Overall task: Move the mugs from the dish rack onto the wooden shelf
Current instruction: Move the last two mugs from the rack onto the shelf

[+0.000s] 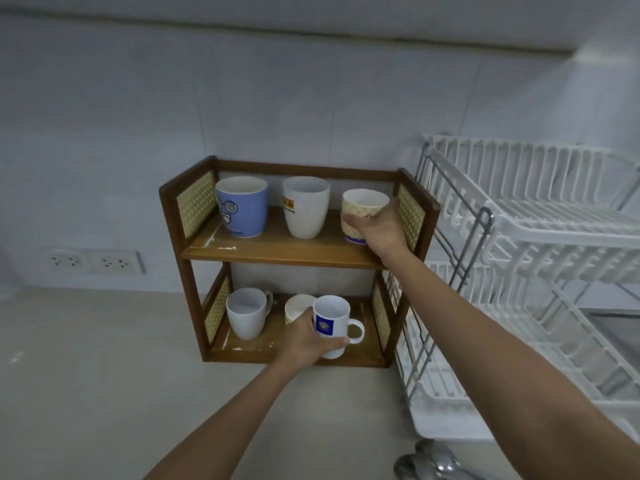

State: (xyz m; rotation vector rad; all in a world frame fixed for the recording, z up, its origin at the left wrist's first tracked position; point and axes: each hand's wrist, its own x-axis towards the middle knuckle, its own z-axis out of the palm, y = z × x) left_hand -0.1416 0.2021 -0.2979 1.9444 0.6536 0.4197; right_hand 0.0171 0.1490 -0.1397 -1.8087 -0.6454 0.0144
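Placing two mugs at once, the right hand (pixel 375 225) had fingers clamped on a patterned mug (pixel 360 211) on the wooden shelf's (pixel 277 252) upper tier, the left hand (pixel 308 339) gripped a white mug (pixel 330 320) at the lower tier; release judged next, dish rack (pixel 540 237) appearing empty.

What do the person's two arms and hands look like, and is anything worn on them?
Both forearms are bare up to the edge of the picture: no sleeves show. The left hand and the right hand wear no gloves. No watch, bracelet or ring can be seen on the wrists or fingers that show. No markings or tattoos are visible.
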